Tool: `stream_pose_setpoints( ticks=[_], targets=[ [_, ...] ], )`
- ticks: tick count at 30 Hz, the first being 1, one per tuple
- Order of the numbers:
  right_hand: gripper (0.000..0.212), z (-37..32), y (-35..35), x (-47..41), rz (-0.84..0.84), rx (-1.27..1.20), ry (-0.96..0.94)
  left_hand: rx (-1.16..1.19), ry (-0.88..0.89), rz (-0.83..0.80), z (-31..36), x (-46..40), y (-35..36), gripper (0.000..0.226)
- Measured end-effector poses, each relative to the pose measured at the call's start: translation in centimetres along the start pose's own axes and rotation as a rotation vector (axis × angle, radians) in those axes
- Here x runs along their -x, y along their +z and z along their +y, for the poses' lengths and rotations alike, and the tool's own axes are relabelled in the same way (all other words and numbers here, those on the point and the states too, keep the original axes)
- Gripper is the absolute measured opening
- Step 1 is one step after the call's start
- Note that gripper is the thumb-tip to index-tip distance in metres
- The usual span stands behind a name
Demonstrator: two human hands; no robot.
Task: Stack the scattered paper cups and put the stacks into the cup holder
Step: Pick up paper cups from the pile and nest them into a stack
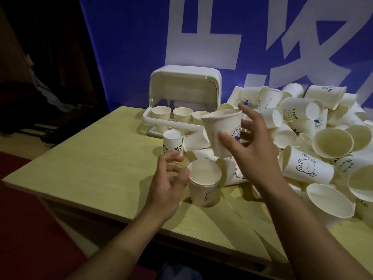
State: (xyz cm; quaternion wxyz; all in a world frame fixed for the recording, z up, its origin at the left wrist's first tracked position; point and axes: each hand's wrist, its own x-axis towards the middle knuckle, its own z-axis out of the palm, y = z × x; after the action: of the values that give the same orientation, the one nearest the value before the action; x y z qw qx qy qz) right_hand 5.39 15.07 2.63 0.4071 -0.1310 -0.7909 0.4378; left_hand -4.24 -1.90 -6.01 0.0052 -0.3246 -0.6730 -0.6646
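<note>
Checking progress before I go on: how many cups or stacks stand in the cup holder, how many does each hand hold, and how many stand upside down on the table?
In the cup holder: 3
In the right hand: 1
In the left hand: 0
Upside-down cup on the table: 1
Total: 5

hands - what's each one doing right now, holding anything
Left hand: open, fingers curled beside the stack of cups, not gripping it.
Right hand: closed on a single paper cup, held upright above the table.
</note>
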Motion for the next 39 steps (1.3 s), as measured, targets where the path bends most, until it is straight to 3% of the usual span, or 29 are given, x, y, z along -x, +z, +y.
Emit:
stream_pose_setpoints(
  ticks=[2,5,10,13,17,21,26,32,36,39],
  targets=[
    [0.065,-0.4,0.6,1.0,-0.035,-0.121,0.017,-0.084,-0.03,0.138,0.0,-1.8,-0.2,0.037],
    [0.066,0.1,2.1,2.3,-0.109,-0.103,0.02,-0.23,-0.055,0.187,-0.6,-5.4,-1.0,0.044],
    [0.066,1.5,3.1,4.0,-0.187,0.016,0.077,-0.591,-0.033,0.038,-1.5,-10.3,-1.6,0.055],
    [0.065,2.1,3.3,4.8,-0.213,0.109,0.074,-0.625,-0.115,-0.084,-1.5,-12.0,-1.9,0.067],
    [0.059,2.6,3.0,5.3,-0.24,0.213,0.031,-0.631,-0.145,-0.2,-1.8,-12.5,-2.1,0.066],
    [0.064,2.3,2.6,5.4,-0.262,0.27,0.012,-0.528,-0.12,-0.018,-1.2,-12.0,-2.7,0.052],
    [0.042,2.0,2.3,4.2,-0.126,0.152,0.026,-0.237,-0.067,0.186,1.1,-11.6,-4.2,0.031],
    [0.056,0.4,2.3,1.7,-0.042,-0.111,0.148,0.136,0.009,0.124,4.6,-8.2,-3.4,0.028],
    [0.076,-0.8,2.8,1.4,-0.082,-0.329,0.188,0.159,0.036,-0.006,5.9,-5.4,-1.9,0.037],
    [0.082,-1.2,2.8,1.7,-0.046,-0.389,0.179,0.049,0.052,-0.077,5.3,-4.1,-1.1,0.045]
  ],
)
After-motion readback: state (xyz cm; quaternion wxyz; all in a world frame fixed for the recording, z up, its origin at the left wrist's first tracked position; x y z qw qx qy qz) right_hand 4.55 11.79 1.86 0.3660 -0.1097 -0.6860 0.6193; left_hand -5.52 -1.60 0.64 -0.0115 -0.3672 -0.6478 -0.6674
